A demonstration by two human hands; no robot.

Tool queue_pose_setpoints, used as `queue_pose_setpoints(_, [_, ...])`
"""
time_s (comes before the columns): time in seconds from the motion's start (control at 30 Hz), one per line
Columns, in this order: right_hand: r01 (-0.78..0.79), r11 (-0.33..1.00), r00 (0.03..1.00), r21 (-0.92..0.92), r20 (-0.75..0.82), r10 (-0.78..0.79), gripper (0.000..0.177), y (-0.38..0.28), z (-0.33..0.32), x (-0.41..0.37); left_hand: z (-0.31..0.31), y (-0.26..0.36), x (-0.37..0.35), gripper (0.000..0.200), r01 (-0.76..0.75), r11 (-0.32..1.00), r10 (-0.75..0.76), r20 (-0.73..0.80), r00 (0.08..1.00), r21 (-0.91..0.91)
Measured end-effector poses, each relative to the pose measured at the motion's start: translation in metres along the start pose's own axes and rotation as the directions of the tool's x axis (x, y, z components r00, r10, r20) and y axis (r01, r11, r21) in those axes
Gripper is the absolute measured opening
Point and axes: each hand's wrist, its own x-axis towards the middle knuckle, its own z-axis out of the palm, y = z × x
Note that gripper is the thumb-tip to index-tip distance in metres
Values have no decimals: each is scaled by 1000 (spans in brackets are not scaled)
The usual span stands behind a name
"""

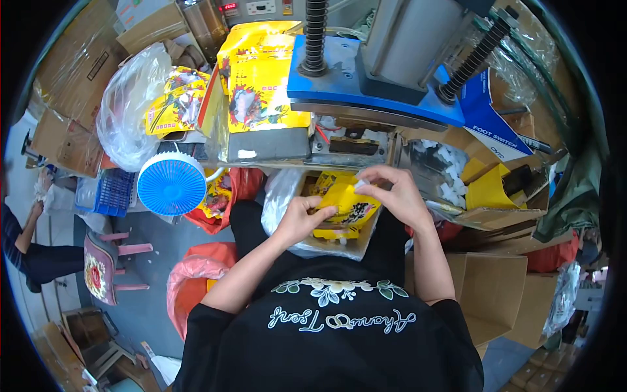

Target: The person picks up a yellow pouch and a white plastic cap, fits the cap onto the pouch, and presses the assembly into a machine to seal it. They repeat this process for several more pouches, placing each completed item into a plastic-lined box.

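A yellow printed pouch point(341, 195) is held over a lined cardboard box in my lap. My left hand point(302, 221) pinches the pouch's left side between thumb and fingers. At the pouch's upper right corner, my right hand point(400, 196) is closed in a pinch on a small white piece point(361, 185). More yellow pouches point(336, 233) lie in the cardboard box point(366, 242), under the held one. Clear plastic point(279, 196) lines the box and spills over its left side.
A blue press plate point(326, 72) with springs stands just beyond my hands. Stacked yellow pouches point(268, 85) sit to its left, near a blue fan point(171, 184). White pieces point(450, 170) fill a tray at right. Another person point(39, 248) is at far left, by a stool point(101, 268).
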Motion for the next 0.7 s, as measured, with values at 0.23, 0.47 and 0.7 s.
queue_pose_setpoints(0.23, [-245,832,873,-497,-486,-33,40,24,-60,-11,17,26,51,25,97,913,-155,-116,981,-396])
queue_pose_setpoints(0.47, [-515,510,821,-689,-567,64,34,108,-98,-14,26,35,70,21,104,718,-228,-91,969,-688])
queue_pose_setpoints(0.7, [-306,619,783,-723,-561,-269,30,99,-74,5,-48,43,86,26,-99,978,147,-268,952,186])
